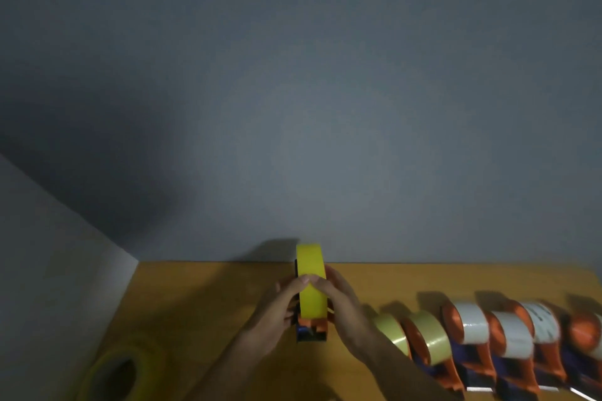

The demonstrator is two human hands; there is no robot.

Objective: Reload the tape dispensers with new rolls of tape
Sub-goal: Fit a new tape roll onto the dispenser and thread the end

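Note:
A yellow tape roll (311, 270) stands on edge in an orange and dark blue tape dispenser (311, 330) on the wooden table (202, 303). My left hand (280, 309) grips the roll and dispenser from the left side. My right hand (342, 303) grips them from the right. Both thumbs meet on the roll's outer face. The dispenser's front end points toward me below the hands.
A row of several orange dispensers (469, 338) with pale yellow and white tape runs along the right, close to my right forearm. A loose yellowish tape roll (114, 374) lies at the lower left. A grey wall (293, 107) backs the table.

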